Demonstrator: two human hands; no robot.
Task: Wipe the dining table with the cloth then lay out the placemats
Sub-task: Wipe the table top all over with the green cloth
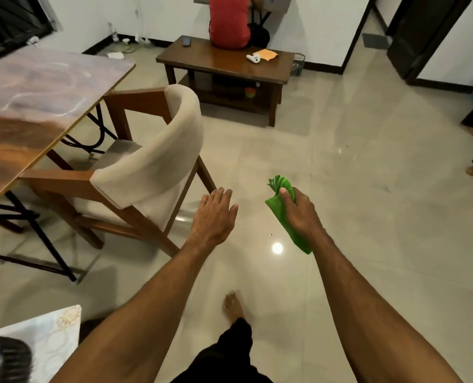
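Your right hand grips the bunched green cloth; your left hand is empty, fingers straight and spread.
Both hang over the tiled floor to the right of the cream-backed chair, the left nearer it. The dining table is left of the chair, and the low wooden bench is beyond it.

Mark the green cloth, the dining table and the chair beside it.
green cloth (275,206), head view, wide middle fold.
dining table (36,87), head view, bare marbled top.
chair (180,128), head view, cream backrest.
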